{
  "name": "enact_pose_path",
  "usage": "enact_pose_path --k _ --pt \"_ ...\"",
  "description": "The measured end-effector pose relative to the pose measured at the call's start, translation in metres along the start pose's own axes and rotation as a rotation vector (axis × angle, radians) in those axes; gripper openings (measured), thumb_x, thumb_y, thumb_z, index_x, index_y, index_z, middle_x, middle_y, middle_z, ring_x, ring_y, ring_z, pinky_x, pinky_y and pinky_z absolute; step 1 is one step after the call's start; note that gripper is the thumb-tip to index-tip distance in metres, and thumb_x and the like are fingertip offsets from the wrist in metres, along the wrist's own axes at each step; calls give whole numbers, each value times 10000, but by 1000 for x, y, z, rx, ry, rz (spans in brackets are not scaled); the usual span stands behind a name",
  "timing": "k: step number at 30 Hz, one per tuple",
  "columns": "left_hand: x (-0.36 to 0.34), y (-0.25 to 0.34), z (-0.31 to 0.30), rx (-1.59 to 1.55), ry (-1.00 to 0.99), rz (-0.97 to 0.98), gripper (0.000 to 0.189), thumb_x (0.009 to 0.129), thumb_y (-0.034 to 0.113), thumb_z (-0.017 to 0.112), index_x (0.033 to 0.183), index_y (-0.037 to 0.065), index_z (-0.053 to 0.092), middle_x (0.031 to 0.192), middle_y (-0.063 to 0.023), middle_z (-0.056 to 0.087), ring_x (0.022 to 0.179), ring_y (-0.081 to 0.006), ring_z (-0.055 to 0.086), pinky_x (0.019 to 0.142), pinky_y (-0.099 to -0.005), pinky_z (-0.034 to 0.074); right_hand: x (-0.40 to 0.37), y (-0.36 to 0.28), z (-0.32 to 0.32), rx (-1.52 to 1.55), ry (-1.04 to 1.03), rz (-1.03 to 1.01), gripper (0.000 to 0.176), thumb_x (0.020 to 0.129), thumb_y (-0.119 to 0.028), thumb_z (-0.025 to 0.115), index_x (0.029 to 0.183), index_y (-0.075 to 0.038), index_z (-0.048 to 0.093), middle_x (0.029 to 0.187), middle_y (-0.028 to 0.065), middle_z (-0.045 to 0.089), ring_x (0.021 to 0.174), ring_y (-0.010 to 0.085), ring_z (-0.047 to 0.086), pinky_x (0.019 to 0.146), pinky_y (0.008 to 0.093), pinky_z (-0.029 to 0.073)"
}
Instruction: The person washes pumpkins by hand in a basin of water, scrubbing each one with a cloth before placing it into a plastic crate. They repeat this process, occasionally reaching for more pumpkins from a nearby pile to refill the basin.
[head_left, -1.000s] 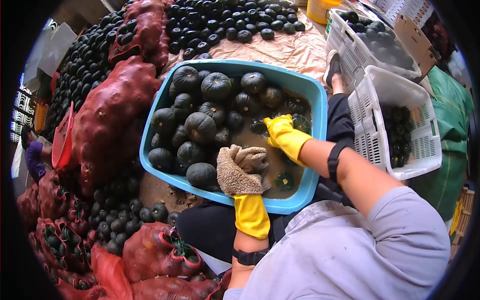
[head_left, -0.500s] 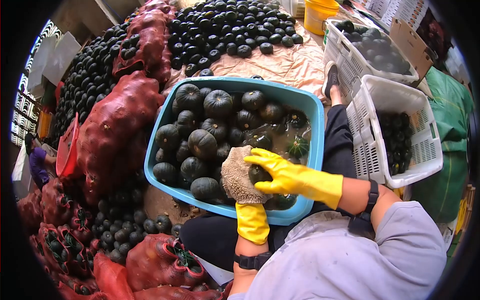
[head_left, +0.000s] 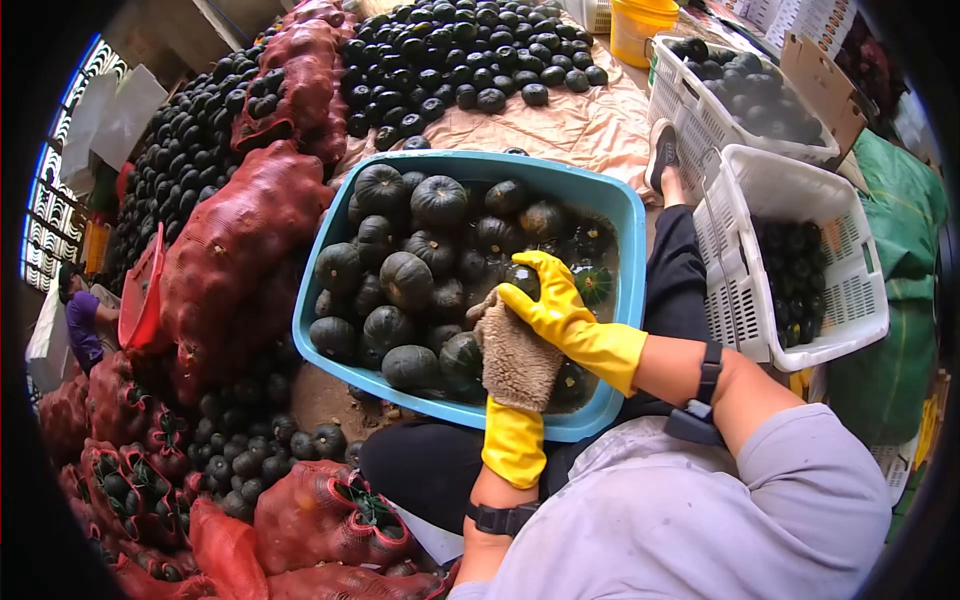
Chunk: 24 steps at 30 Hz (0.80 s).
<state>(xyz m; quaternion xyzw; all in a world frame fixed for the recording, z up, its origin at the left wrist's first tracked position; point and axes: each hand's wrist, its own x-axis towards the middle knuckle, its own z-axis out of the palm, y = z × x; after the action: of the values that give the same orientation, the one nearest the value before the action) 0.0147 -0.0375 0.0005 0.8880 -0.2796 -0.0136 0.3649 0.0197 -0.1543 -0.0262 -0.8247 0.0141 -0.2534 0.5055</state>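
A produce-packing yard: heaps of dark squashes (head_left: 470, 50) on the floor, red net sacks (head_left: 230, 250), white crates (head_left: 800, 250), a blue wash tub (head_left: 610, 200).

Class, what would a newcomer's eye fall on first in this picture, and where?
A bright blue tub in the middle, packed with dark green squashes. At its near edge the yellow-gloved right hand rests on a brown cloth covering the left hand. Red net sacks bulge at left.

Yellow-gloved right hand (head_left: 548, 298), fingers loosely spread, against mostly hidden left hand (head_left: 512, 440).
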Motion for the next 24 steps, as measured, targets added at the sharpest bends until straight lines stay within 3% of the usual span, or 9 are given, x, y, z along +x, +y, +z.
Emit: enact_pose_path --k 5,7,12,13,16,17,19,22,24 --pt "-22 -3 12 -44 317 -10 454 939 365 682 1298 91 633 1289 -142 657 1214 -321 604 1014 -428 470 5 -26 -39 197 -619 -95 427 1015 -275 709 1391 -85 639 1409 158 633 1367 335 571 1152 449 426" --pt "-14 -24 18 11 380 -30 373 958 327 677 1246 89 673 1248 -144 684 1164 -342 642 970 -436 506 17 6 -12 -263 -366 -115 406 1025 -249 671 1388 -70 639 1371 177 658 1324 358 596 1146 468 433" --pt "19 -73 -18 -354 -277 64 226 989 259 660 1132 85 675 1194 -133 700 1093 -288 669 962 -406 524 -29 -36 -4 43 -331 -158 329 935 -74 712 1264 -83 717 1244 193 714 1179 403 663 1066 474 494" --pt "7 -64 -12 -271 -107 219 210 983 196 698 1136 54 677 1118 -143 725 967 -317 716 833 -391 572 -20 -32 -1 130 -331 -120 360 984 -79 680 1343 -101 679 1250 128 726 1136 284 683 1031 407 511" --pt "-11 -48 32 -1358 422 -488 302 1002 179 671 1257 26 621 1222 -126 703 1119 -237 695 990 -378 568 -29 -36 15 895 12 567 487 1062 -116 647 1530 -112 516 1307 57 670 1190 137 605 1059 305 480" --pt "-18 -44 36 -901 393 -346 518 961 234 731 1380 14 520 1335 -143 646 1192 -259 664 1036 -388 555 -30 -29 20 855 68 570 490 1061 -180 668 1524 -94 533 1367 105 657 1256 211 611 1095 348 474" --pt "-25 -49 47 -395 504 -180 814 828 324 875 1468 3 489 1359 -156 652 1212 -318 668 1055 -408 552 -24 -19 -4 168 -243 174 529 1033 -205 697 1522 -79 538 1438 170 628 1326 326 599 1142 403 451" --pt "-22 -27 -9 -261 380 -77 504 931 268 771 1324 5 594 1208 -164 710 1141 -308 699 1032 -390 558 8 -55 -46 -69 -735 34 574 977 -174 742 1513 -112 546 1480 226 569 1396 404 525 1198 466 396" --pt "-15 -45 -8 -1011 319 -353 356 972 214 708 1247 -4 650 1134 -146 731 1066 -283 718 985 -387 572 16 -61 -55 -41 -848 -27 605 952 -195 756 1511 -123 536 1423 218 592 1354 388 560 1152 447 447"
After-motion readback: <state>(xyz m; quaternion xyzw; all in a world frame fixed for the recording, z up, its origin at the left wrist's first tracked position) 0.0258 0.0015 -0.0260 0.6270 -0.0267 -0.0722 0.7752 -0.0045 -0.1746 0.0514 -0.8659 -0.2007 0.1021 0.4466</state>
